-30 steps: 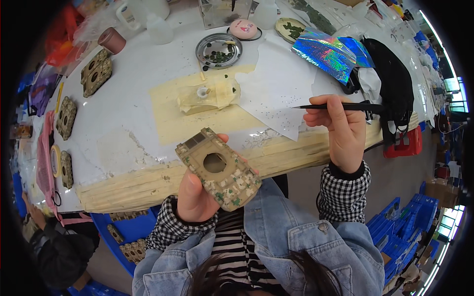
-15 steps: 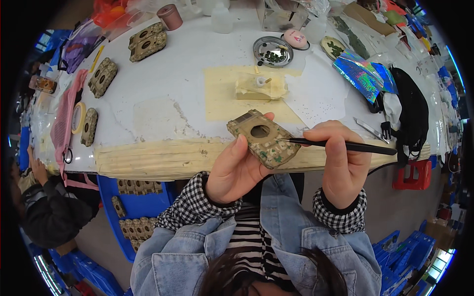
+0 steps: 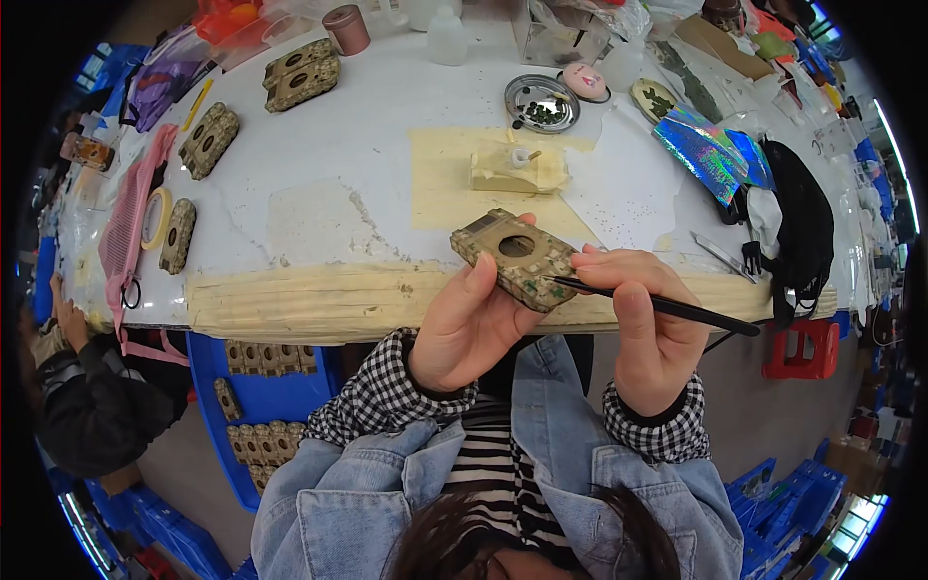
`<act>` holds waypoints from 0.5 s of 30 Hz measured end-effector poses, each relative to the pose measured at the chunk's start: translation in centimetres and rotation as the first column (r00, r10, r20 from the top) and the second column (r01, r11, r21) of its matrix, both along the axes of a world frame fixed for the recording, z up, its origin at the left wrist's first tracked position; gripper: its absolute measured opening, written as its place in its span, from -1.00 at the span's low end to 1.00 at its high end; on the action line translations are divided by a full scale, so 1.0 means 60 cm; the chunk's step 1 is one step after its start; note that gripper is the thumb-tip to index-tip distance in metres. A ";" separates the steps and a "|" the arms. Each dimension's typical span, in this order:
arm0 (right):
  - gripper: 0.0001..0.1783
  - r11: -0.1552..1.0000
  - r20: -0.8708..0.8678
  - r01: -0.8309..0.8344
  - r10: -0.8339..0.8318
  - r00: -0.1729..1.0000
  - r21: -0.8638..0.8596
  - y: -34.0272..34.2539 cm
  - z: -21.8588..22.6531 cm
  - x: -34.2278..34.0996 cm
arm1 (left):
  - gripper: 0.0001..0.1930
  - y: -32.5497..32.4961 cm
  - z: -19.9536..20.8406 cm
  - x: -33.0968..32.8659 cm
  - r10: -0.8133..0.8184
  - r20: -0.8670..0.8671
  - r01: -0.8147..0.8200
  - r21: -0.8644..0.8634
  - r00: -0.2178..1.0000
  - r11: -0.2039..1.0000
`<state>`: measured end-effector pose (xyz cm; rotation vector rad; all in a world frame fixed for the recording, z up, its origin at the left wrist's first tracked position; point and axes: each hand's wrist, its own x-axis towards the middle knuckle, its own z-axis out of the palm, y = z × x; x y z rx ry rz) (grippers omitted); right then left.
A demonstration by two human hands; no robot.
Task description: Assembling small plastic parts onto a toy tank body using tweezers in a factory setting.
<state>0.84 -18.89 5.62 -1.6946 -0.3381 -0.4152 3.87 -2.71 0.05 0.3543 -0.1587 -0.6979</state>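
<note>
A camouflage-patterned model tank hull [image 3: 522, 259] with a round hole in its top is pinched between the thumb and fingers of my left hand [image 3: 471, 324]. It is tilted, just above the table's front edge. My right hand [image 3: 648, 324] grips black tweezers [image 3: 667, 304] like a pen. Their tips meet the near end of the hull, by some small green patches. Whether anything sits between the tips is too small to tell. Beyond the hull, a taped block [image 3: 519, 172] with a small white cup on it stands on yellow tape.
A round metal dish [image 3: 542, 103] of small dark green pieces lies farther back. More hulls [image 3: 209, 141] rest at the left. A blue tray [image 3: 280, 387] below holds several others. Right are a utility knife [image 3: 723, 253] and a black bag [image 3: 800, 227]. Another person [image 3: 106, 406] sits left.
The tweezer tips have shifted down toward the hull's near end, and the hull has turned slightly in my left hand. The whole view has shifted a little.
</note>
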 end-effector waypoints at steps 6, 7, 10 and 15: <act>-0.83 0.999 0.004 0.003 -0.003 1.000 -0.035 -0.002 0.001 0.000 | -0.43 0.000 0.007 -0.003 0.027 0.018 -0.027 0.011 0.999 1.000; -0.83 0.999 0.002 0.006 -0.006 1.000 -0.043 -0.002 0.001 0.000 | -0.43 0.000 0.006 -0.002 0.024 0.017 -0.024 0.010 1.000 1.000; -0.84 0.998 0.006 0.005 -0.004 1.000 -0.057 -0.002 0.001 0.002 | -0.43 0.000 0.002 0.000 0.013 0.017 -0.013 0.006 1.000 1.000; -0.84 0.998 0.012 0.005 -0.004 1.000 -0.069 -0.004 0.000 0.002 | -0.42 -0.001 0.004 -0.001 0.020 0.011 -0.020 0.022 1.000 1.000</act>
